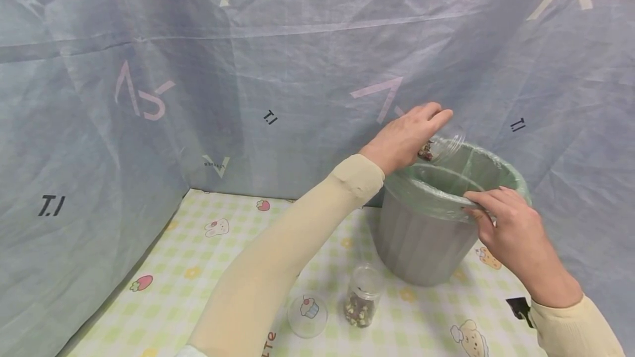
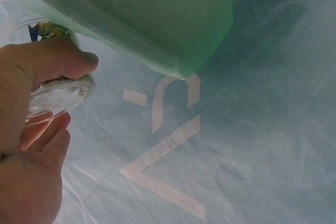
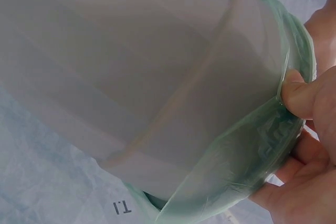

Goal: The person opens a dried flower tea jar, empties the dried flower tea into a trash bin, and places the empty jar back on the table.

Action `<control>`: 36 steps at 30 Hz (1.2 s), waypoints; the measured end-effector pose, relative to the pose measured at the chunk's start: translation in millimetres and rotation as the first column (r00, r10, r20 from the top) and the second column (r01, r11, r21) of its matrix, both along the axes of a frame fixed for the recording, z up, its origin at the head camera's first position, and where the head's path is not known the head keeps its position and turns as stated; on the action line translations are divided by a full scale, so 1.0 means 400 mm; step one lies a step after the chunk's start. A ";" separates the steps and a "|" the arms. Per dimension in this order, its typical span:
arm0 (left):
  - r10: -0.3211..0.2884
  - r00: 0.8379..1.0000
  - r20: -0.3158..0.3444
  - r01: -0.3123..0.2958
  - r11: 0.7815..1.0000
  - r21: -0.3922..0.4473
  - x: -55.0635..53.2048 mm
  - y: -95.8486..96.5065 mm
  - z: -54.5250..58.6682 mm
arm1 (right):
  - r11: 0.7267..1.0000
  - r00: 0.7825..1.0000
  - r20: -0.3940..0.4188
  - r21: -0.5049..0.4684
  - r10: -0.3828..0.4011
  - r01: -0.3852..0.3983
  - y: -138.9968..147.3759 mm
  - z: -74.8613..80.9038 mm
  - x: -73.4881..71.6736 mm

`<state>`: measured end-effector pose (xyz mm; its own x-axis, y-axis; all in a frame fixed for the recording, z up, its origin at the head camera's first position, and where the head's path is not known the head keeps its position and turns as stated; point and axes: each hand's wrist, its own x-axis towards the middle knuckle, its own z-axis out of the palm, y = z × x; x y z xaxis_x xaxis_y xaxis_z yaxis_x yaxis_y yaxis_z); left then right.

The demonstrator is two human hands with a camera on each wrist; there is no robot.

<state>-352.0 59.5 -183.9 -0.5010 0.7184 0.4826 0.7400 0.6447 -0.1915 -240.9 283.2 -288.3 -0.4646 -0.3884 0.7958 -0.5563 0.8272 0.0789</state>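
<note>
My left hand [image 1: 404, 135] grips a clear jar [image 1: 450, 145] over the mouth of a grey trash bin [image 1: 421, 244], the jar tipped on its side. Small dark red and pale dried pieces [image 1: 425, 151] lie inside it. In the left wrist view, thumb and fingers wrap the jar [image 2: 62, 97] beside the green liner [image 2: 157, 19]. My right hand [image 1: 516, 233] pinches the bin's near right rim, where the liner folds over the edge. The right wrist view shows its thumb [image 3: 298, 95] on the liner, other fingers on the rim's far side.
A second clear jar [image 1: 359, 307], partly filled with similar pieces, stands upright in front of the bin. Left of it lies a round transparent lid [image 1: 296, 318]. A checked tablecloth [image 1: 198, 247] covers the table, and grey-blue fabric [image 1: 297, 70] hangs behind and at the left.
</note>
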 end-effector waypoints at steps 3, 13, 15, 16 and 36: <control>-0.010 1.000 -0.021 0.009 1.000 -0.007 0.000 0.000 -0.001 | 1.000 1.000 -0.002 -0.004 0.004 -0.004 0.000 0.001 0.000; -0.034 0.997 -0.076 0.032 0.999 -0.026 -0.007 -0.005 -0.009 | 1.000 1.000 -0.011 -0.006 0.017 -0.017 0.001 0.003 -0.001; -0.029 0.996 -0.079 0.026 0.999 -0.037 -0.007 -0.003 -0.008 | 1.000 1.000 -0.010 -0.007 0.017 -0.017 0.001 0.003 -0.001; -0.025 0.997 -0.073 0.022 0.999 -0.042 -0.006 -0.003 -0.007 | 1.000 1.000 -0.009 -0.008 0.015 -0.015 0.001 0.003 0.000; -0.031 0.997 -0.073 0.027 0.998 -0.054 -0.001 0.009 -0.003 | 1.000 1.000 -0.005 -0.014 0.019 -0.019 0.001 0.001 0.000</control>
